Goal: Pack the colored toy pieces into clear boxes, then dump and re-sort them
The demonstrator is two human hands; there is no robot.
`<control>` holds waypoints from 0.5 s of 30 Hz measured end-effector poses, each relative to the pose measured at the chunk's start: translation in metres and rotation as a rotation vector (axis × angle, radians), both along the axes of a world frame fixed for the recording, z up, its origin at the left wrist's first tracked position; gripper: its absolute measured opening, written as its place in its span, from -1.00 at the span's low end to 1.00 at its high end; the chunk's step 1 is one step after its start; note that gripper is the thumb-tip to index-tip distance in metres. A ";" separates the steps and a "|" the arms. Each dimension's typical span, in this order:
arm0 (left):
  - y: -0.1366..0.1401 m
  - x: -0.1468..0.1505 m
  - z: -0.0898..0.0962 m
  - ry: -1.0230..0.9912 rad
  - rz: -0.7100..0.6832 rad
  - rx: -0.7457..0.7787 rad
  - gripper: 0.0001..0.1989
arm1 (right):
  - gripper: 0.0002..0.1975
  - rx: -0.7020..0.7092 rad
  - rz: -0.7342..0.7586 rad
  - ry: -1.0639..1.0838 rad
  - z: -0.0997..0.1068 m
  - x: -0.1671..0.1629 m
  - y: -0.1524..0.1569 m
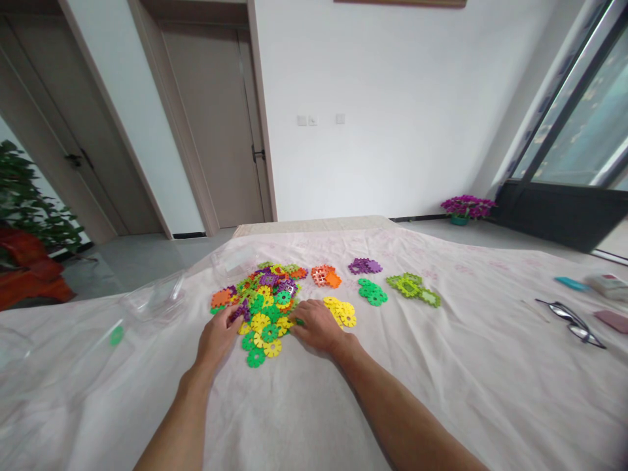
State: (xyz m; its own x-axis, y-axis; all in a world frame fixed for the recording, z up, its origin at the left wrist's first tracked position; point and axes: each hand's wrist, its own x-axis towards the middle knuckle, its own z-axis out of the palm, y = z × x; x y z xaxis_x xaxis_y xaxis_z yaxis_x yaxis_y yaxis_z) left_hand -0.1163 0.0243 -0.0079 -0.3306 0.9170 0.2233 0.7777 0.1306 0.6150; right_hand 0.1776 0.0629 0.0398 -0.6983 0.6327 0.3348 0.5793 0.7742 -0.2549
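Note:
A mixed heap of flat plastic interlocking pieces [267,278], in yellow, green, purple and orange, lies on the cloth between my hands. At its left edge, my left hand [216,337] has its thumb and fingers closed on a purple toothed piece [240,311]. My right hand [316,325] rests at the heap's right side, its fingers curled down around a green notched disc [297,322], which they mostly hide. Just beyond that hand is a small group of yellow discs [346,313]. Loose at the front of the heap lies another green disc [256,357].
Sorted groups lie right of the heap: orange pieces [326,276], purple pieces [366,265], green discs [373,292] and lime pieces [413,288]. Clear plastic containers [157,297] stand at left. Eyeglasses [574,322] and a blue item [572,283] are at far right.

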 end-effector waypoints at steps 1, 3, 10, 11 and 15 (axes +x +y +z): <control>0.000 0.000 0.000 -0.001 -0.001 0.003 -0.58 | -0.83 -0.003 0.000 0.000 0.000 0.000 0.000; -0.001 0.001 0.001 -0.004 -0.002 0.009 -0.58 | -0.84 -0.011 -0.011 0.014 -0.001 0.000 0.001; -0.002 0.002 0.003 0.004 0.008 -0.008 -0.58 | -0.74 -0.036 -0.121 0.049 -0.004 0.000 0.007; -0.002 0.002 0.003 0.004 0.007 -0.006 -0.59 | -0.75 -0.035 -0.135 0.041 -0.004 0.001 0.007; -0.002 0.002 0.004 -0.005 0.003 -0.004 -0.59 | -0.78 -0.026 -0.180 0.022 -0.004 0.001 0.008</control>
